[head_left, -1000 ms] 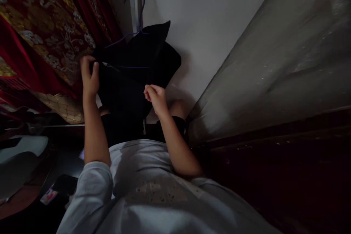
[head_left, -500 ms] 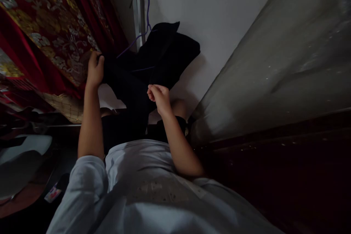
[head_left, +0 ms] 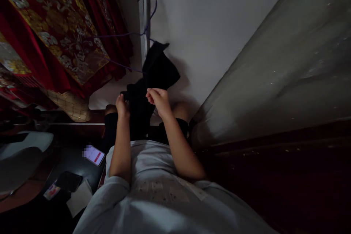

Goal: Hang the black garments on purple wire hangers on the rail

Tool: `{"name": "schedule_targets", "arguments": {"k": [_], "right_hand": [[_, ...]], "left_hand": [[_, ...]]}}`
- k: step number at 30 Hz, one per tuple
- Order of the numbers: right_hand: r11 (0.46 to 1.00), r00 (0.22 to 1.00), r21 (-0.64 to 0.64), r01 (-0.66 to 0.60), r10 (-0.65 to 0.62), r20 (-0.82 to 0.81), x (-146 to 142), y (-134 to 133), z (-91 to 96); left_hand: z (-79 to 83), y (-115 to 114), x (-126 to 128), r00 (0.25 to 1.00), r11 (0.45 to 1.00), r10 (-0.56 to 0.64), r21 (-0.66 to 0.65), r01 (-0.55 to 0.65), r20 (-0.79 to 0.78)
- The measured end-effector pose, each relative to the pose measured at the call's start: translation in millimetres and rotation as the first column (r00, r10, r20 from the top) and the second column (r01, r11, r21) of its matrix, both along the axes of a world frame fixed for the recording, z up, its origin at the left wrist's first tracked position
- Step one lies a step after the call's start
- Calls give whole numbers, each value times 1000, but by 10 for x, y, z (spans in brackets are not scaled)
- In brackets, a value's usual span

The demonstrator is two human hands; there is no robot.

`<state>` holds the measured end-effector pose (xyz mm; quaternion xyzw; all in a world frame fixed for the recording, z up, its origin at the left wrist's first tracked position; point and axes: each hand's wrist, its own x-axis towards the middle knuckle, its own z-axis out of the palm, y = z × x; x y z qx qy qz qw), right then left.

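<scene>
A black garment hangs in front of my lap, its upper part still over the right side of a thin purple hanger. The hanger's left side sticks out bare. My left hand is closed on the garment's left edge, low and near my knee. Close by on its right, my right hand pinches the garment at the front. The cloth is so dark that its folds and kind cannot be made out.
Red embroidered cloths hang at the left. A pale metal post stands behind the hanger, before a white wall. A plastic-like grey sheet slopes down the right. A lit phone and a dark phone-like object lie lower left.
My left hand has moved right and down, drawing the garment's left side off the hanger, which now shows bare there. My right hand has hardly moved. The lit phone has come into view.
</scene>
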<state>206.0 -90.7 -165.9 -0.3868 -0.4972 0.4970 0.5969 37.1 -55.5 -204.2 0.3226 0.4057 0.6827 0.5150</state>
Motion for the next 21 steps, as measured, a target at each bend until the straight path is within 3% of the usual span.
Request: {"name": "schedule_targets", "arguments": {"k": [2,5,7,10,13,15,16,18,21], "right_hand": [[995,995,1,95,-95,32,31,43,-58],[960,971,191,205,-224,88,72,38,-83],[954,989,287,92,-121,85,96,-13,-51],[959,990,247,-140,137,30,135,-87,23],[964,976,153,-215,216,11,206,-68,98],[965,968,104,-241,232,93,271,-1,179],[964,961,101,-245,228,155,308,43,239],[960,946,152,-233,188,265,392,136,403],[936,936,310,-169,53,348,557,302,706]], "left_hand": [[104,-73,90,998,998,24,49,-27,61],[347,-238,290,993,974,-111,202,102,35],[483,-360,449,982,937,-161,296,183,-100],[608,-493,615,958,898,-63,402,177,-280],[705,-520,611,913,865,93,486,124,-398],[770,-486,536,874,839,151,527,133,-462],[793,-456,489,863,833,132,526,169,-487],[796,-375,391,848,841,-29,445,307,-529],[701,-221,228,709,838,-358,127,531,-607]]}}
